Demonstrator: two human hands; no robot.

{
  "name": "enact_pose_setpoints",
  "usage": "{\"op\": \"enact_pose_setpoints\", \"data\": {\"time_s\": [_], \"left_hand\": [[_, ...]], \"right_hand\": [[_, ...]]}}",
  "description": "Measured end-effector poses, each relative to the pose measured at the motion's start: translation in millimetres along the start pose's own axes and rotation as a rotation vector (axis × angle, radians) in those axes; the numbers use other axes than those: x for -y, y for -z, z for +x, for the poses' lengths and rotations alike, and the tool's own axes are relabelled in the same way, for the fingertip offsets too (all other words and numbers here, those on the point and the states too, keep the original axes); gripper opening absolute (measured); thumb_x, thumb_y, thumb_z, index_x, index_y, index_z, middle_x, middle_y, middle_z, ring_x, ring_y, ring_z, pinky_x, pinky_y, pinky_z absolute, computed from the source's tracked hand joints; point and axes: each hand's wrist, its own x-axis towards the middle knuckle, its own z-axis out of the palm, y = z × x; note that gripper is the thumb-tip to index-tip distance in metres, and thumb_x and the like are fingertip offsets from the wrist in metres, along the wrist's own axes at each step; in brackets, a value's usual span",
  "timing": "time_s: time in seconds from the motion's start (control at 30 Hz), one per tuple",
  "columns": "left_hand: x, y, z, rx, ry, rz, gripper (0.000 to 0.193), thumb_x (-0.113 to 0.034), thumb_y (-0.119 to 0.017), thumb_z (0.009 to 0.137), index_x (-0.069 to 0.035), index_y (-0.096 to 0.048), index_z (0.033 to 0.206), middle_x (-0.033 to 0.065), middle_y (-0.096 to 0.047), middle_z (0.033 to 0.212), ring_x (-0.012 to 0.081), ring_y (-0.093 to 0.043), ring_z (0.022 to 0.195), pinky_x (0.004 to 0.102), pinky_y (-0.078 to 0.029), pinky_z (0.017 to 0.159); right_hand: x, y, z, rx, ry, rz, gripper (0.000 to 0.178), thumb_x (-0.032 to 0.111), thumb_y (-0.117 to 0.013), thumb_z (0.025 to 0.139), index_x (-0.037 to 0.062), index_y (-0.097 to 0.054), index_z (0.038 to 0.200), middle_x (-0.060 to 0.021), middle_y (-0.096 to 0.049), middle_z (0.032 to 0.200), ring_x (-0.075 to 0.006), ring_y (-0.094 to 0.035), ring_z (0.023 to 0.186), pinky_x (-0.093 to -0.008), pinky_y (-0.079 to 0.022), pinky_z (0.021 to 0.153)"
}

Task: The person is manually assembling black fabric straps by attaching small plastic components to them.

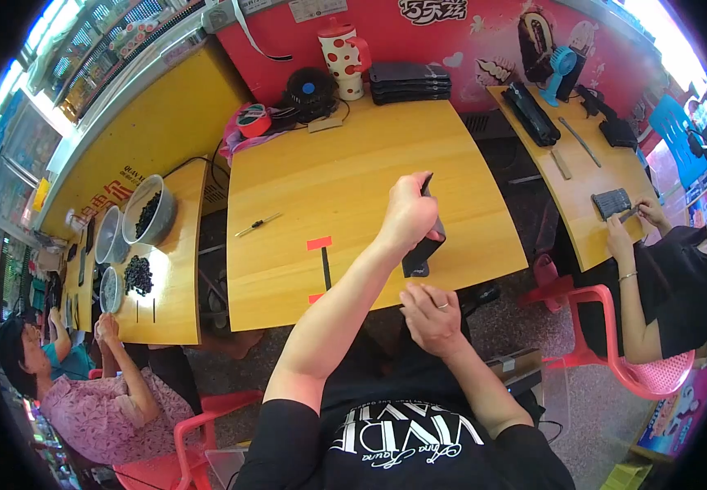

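My left hand [412,214] reaches over the wooden table [353,163] with its fingers wrapped round a dark, flat-sided black object [428,245]. One end of it shows above the fist, and its lower part stands near the table's front edge; its exact kind is hidden by the hand. Just below it, at that front edge, my right hand [433,318] has its fingers loosely stretched out, a ring on one, with nothing visible in them. Left of my left forearm, a black strip [325,268] lies between two pieces of red tape [319,243] on the tabletop.
A thin pen-like tool [258,224] lies at left. Along the back stand a black fan [310,94], a dotted tumbler [343,65] and stacked black pouches [410,84]. People work at side tables, one with plastic tubs [160,216] of black pieces, another beside a red chair [606,318].
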Motion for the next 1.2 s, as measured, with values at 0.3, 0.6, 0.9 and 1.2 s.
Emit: {"op": "enact_pose_setpoints", "data": {"time_s": [0.3, 0.6, 0.9, 1.2], "left_hand": [[-98, -33, -1, 0.149, -0.454, -0.262, 0.01, -0.002, -0.055, 0.091, 0.0, -0.062, 0.099, 0.006, -0.066, 0.078, 0.014, -0.063, 0.055, 0.027, -0.047, 0.041], [26, 31, -39, 0.121, -0.25, -0.287, 0.015, -0.007, -0.059, 0.095, -0.003, -0.065, 0.108, 0.0016, -0.068, 0.085, 0.0071, -0.063, 0.063, 0.0229, -0.047, 0.043], [19, 84, -6, 0.268, -0.017, -0.262, 0.016, -0.008, -0.061, 0.097, -0.003, -0.066, 0.111, 0.0013, -0.072, 0.089, 0.0093, -0.066, 0.069, 0.0243, -0.053, 0.054], [31, 129, 68, 0.279, -0.753, 1.016, 0.056, 0.012, -0.054, 0.07, -0.017, -0.075, 0.112, 0.0205, -0.046, 0.144, 0.0439, -0.04, 0.129, 0.0479, -0.042, 0.105]], "right_hand": [[9, -1, 0, 0.222, -0.161, 0.006, 0.053, 0.026, -0.076, 0.079, 0.0057, -0.061, 0.126, -0.0108, -0.06, 0.129, -0.0246, -0.055, 0.111, -0.0385, -0.04, 0.094], [-74, 85, 11, -0.425, -0.947, 1.698, 0.046, 0.041, -0.053, 0.102, 0.0085, -0.051, 0.134, -0.008, -0.066, 0.111, -0.0136, -0.065, 0.085, -0.0254, -0.048, 0.06], [-111, 64, 63, -0.165, -1.052, 1.323, 0.012, 0.001, -0.065, 0.09, 0.0056, -0.067, 0.101, -0.0025, -0.07, 0.082, -0.0097, -0.064, 0.062, -0.0219, -0.048, 0.053], [-224, 39, 118, 0.182, -0.14, 0.344, 0.038, -0.007, -0.065, 0.081, 0.0124, -0.073, 0.112, -0.0155, -0.052, 0.139, -0.0263, -0.057, 0.116, -0.0345, -0.048, 0.091]]}}
